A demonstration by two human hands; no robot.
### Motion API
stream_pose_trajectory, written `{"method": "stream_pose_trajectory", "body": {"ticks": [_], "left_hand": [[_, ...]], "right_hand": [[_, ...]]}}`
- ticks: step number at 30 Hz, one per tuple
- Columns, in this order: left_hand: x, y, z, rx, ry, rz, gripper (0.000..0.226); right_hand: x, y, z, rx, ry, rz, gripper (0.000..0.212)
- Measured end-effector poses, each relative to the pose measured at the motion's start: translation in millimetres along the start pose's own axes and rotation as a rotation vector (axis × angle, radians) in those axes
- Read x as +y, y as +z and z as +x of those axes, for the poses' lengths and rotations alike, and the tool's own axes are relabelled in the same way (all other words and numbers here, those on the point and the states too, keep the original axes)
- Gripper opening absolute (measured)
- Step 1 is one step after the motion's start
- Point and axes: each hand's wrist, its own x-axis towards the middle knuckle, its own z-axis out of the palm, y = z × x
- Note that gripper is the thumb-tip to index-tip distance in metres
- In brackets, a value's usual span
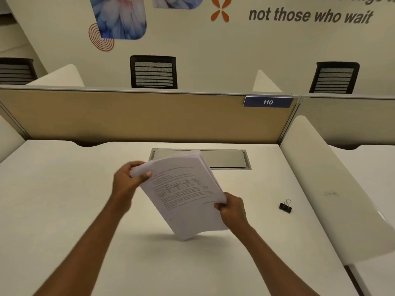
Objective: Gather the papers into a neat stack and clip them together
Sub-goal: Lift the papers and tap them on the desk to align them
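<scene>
A: Where are we with the papers (183, 195)?

B: We've got the whole sheaf off the desk (64, 189), tilted, with its lowest corner hanging just above the desktop. Our left hand (128, 180) pinches the upper left corner, thumb on the printed face and fingers curled behind. Our right hand (232, 210) clamps the lower right edge the same way. So both hands are closed on the sheets.

A: Are they square yet?

B: Not quite, we'd say. The top right edge shows the sheets fanned a little, and the upper left corner is bowed under our thumb. The step in hand looks like the jogging one.

A: How do we do it well?

B: We turn the sheaf upright, slacken both grips so the sheets can slide, and tap 1 long edge on the desktop, then 1 short edge. Hold too tightly and the stagger stays locked in. Keep clear of the metal cable hatch (226, 160) behind, since its lip could catch a corner.

A: And the clip?

B: The black binder clip (285, 206) lies on the desk well to the right, apart from both hands, untouched. Once the edges are flush we keep 1 hand pinching a corner firmly, so nothing shifts while the other reaches for it.
</scene>
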Motion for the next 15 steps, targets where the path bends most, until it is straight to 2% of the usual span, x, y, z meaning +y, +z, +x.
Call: {"method": "stream_pose_trajectory", "body": {"ticks": [2,7,9,11,15], "left_hand": [[25.8,-11.7,10.2,-0.110,0.047,0.129,0.047],[59.2,-16.7,19.6,-0.492,0.045,0.636,0.042],[56.1,-9.3,14.8,-0.570,0.064,0.678,0.039],[47.2,-1.4,8.5,-0.529,0.047,0.591,0.032],[19.7,11.2,-0.4,-0.267,-0.013,0.471,0.015]], "right_hand": [[-8.6,-10.8,6.6,-0.034,-0.067,-0.125,0.025],[-41.3,-33.4,19.1,-0.098,-0.262,-0.426,0.013],[-55.5,-37.0,22.5,-0.126,-0.299,-0.491,0.016],[-66.5,-39.8,26.8,-0.145,-0.312,-0.529,0.015],[-74.4,-46.6,34.7,-0.177,-0.306,-0.575,0.013]]}}
